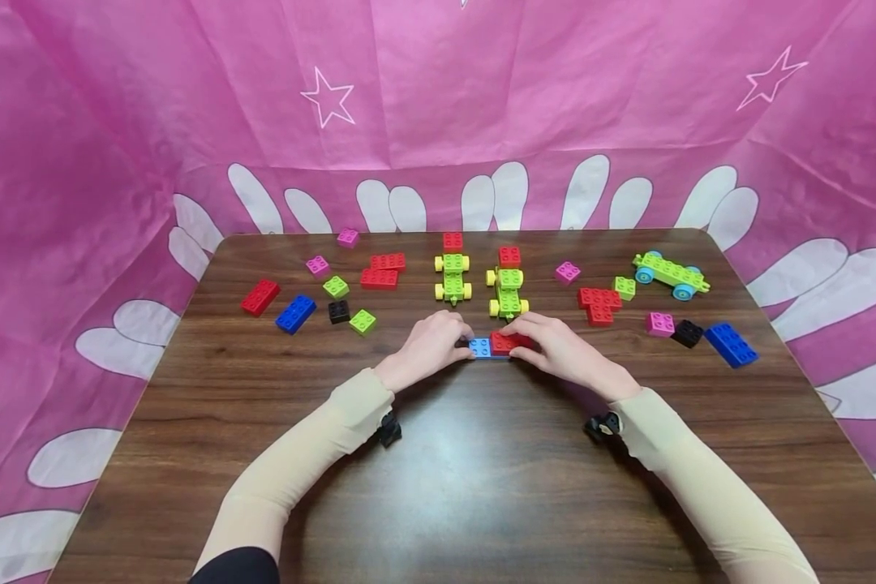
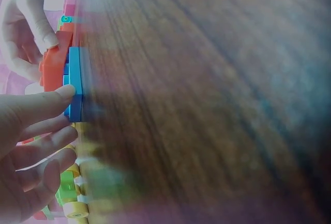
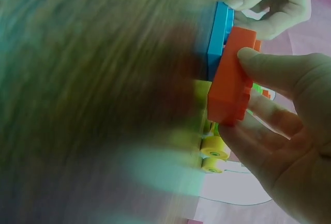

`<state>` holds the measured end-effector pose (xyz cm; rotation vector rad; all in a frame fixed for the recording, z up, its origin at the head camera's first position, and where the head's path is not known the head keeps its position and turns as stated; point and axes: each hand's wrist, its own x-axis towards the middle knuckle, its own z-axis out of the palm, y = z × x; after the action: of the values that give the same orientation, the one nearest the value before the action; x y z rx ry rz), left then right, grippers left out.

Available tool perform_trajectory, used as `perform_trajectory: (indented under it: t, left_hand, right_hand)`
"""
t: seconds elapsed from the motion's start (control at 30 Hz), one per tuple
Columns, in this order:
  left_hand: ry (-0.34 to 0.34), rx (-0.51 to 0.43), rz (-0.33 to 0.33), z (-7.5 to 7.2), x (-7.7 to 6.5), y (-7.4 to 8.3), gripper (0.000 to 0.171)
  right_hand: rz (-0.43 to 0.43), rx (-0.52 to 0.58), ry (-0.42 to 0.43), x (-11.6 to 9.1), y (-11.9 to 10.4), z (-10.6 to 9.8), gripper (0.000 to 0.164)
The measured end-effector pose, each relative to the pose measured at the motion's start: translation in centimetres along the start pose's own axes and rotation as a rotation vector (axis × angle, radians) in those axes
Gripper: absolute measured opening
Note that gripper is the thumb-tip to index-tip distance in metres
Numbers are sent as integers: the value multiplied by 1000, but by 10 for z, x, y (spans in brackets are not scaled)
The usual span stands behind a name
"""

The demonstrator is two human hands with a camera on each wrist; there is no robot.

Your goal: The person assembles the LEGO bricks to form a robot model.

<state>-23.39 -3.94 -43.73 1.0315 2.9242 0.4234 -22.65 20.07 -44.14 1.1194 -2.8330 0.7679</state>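
Note:
Near the table's middle, my left hand point(image 1: 425, 347) pinches the left end of a blue building brick point(image 1: 479, 348) that lies on the tabletop. My right hand point(image 1: 564, 350) holds a red building brick point(image 1: 502, 344) between thumb and fingers. Seen from the right wrist, the red brick point(image 3: 230, 79) overlaps the right part of the blue brick point(image 3: 216, 40) and sticks out past it. In the left wrist view the red brick point(image 2: 55, 69) leans a little against the blue brick point(image 2: 76, 87); I cannot tell whether the studs are joined.
Just beyond the hands stand two green cars with yellow wheels point(image 1: 453, 277), point(image 1: 509, 292), a red brick by each. Loose bricks lie to the left, among them a blue one point(image 1: 295, 314). Rightward are joined red bricks point(image 1: 600, 304), a blue-wheeled green car point(image 1: 670, 273) and another blue brick point(image 1: 731, 344).

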Motion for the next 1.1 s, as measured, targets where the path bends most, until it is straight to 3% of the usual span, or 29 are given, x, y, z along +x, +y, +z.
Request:
perform_trajectory:
  t: [0.23, 0.6, 0.9, 1.1]
  left_hand:
    - [2, 0, 0, 1, 1, 1, 24]
    - [14, 27, 18, 1, 2, 1, 23]
    - [-3, 65, 8, -2, 0, 3, 24]
    - [-9, 91, 11, -3, -1, 6, 25]
  right_hand:
    - [4, 1, 22, 0, -1, 1, 31]
    - [-61, -33, 66, 2, -3, -1, 27]
    - [2, -121, 40, 6, -11, 0, 29]
    - [-1, -103, 46, 5, -10, 2, 30]
